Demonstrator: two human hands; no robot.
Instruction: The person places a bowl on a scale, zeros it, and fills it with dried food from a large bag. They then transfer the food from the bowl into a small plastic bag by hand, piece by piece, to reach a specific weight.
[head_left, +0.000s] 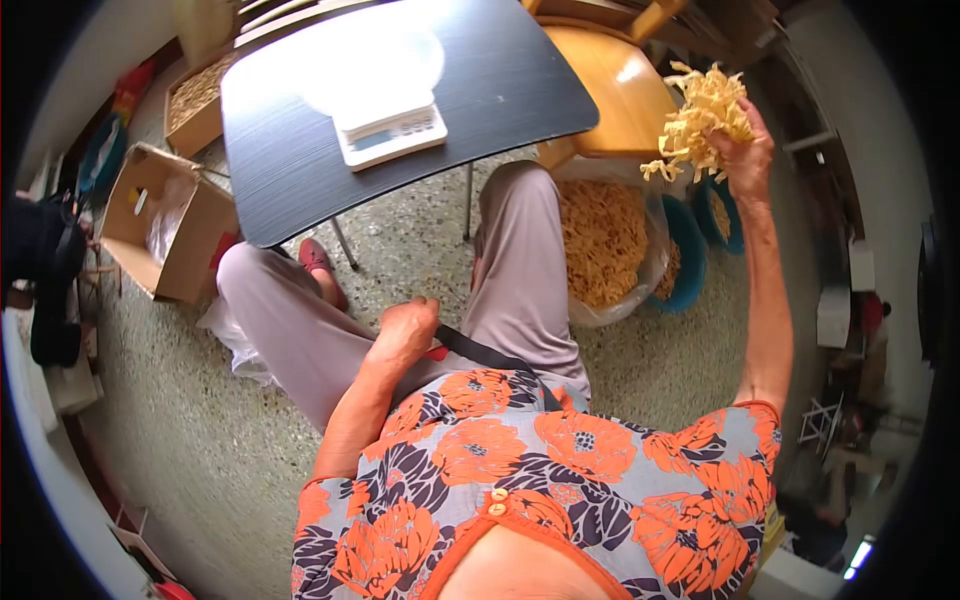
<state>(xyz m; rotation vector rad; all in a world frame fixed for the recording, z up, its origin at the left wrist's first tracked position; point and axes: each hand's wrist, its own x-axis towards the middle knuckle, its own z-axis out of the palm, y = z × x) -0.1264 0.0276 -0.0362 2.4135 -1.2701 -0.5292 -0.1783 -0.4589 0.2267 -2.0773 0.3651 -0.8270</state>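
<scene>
Cardboard box [205, 245] open at left, clear plastic [170, 228] inside. White plastic bag [240, 345] crumpled on speckled floor [200, 450] just below it. Smaller box [194, 136] beyond, brown pieces inside. Blue tub [88, 165] near left edge. Wooden chair [612, 95] at upper right. White crossed frame [820, 422] far right. Black object [57, 285] far left, unclear.

A loose clump of dried, pale yellow strips [698, 112], curled and tangled, is gripped in the right hand [748, 160], several ends dangling free. Deeper golden-brown strips [603, 240] lie heaped in an open clear plastic bag [655, 235].
</scene>
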